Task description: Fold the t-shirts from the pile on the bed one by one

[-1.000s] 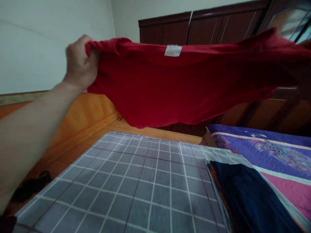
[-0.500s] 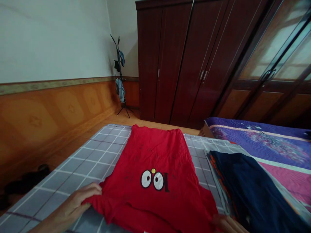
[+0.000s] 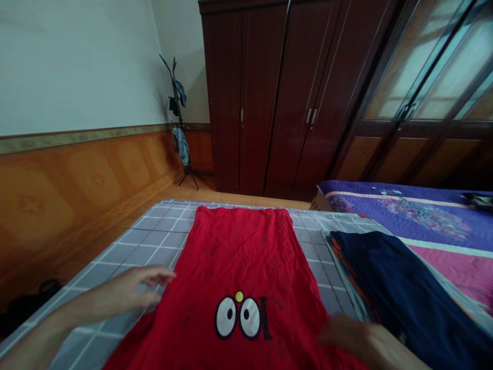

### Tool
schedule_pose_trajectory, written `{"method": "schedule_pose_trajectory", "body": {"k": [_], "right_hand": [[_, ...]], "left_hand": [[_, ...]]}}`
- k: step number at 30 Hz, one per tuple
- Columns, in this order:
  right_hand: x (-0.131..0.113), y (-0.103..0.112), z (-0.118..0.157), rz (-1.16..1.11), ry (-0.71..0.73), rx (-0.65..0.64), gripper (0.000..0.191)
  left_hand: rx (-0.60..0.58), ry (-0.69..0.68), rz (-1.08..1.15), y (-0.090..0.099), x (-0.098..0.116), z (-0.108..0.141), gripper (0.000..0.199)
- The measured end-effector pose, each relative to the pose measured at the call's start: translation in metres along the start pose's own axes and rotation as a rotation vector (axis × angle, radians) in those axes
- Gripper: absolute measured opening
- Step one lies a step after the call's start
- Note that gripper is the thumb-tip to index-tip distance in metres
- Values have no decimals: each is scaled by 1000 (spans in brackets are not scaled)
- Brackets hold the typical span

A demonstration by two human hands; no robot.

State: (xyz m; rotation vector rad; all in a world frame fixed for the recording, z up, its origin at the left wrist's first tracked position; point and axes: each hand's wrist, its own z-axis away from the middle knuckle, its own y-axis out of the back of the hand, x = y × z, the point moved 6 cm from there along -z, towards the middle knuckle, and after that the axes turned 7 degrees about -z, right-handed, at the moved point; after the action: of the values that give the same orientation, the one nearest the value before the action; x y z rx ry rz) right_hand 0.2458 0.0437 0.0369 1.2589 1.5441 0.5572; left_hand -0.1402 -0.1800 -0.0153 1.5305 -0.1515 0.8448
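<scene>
The red T-shirt (image 3: 234,252) lay flat and little wrinkled on the grey checked mat (image 3: 154,246), its cartoon eyes (image 3: 238,317) facing up; the left hand (image 3: 131,290) and right hand (image 3: 350,336) were open, grasping nothing, near its lower sides.

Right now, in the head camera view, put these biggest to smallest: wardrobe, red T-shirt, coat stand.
The wardrobe and red T-shirt look similar in size, and the shirt is nearer, so unsure. Smallest: the coat stand.

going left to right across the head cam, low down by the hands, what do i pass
bare left hand → red t-shirt with cartoon eyes → dark navy fabric → purple and pink quilted bedspread
</scene>
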Motion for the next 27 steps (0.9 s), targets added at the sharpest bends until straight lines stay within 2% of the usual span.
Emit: {"method": "schedule_pose_trajectory", "body": {"k": [1,2,4,5,7,9,12,16,22,27], "right_hand": [[10,-1,-23,-52,-121,-93,29],[24,-1,-46,-78,-248,-132,29],[57,0,-90,-53,-414,-62,27],[80,-1,-107,12,-519,4,27],[124,-10,-131,106,-640,92,31],[165,-22,-142,184,-724,152,34],[214,-35,-148,259,-781,204,34],[255,-40,-162,288,-774,244,36],[289,-46,-185,291,-749,298,31],[307,-40,-185,301,-787,350,29]], "left_hand": [[-5,-33,27,5,5,-32,42],[45,-46,21,10,6,-65,44],[274,2,-98,17,-4,-124,48],[340,37,-133,15,-11,-149,49],[406,73,-185,4,-26,-187,46],[437,104,-227,-6,-40,-212,44],[478,170,-278,-9,-55,-234,44],[494,253,-304,-1,-67,-257,43],[530,278,-305,5,-74,-279,37],[600,287,-237,11,-78,-283,29]]}}
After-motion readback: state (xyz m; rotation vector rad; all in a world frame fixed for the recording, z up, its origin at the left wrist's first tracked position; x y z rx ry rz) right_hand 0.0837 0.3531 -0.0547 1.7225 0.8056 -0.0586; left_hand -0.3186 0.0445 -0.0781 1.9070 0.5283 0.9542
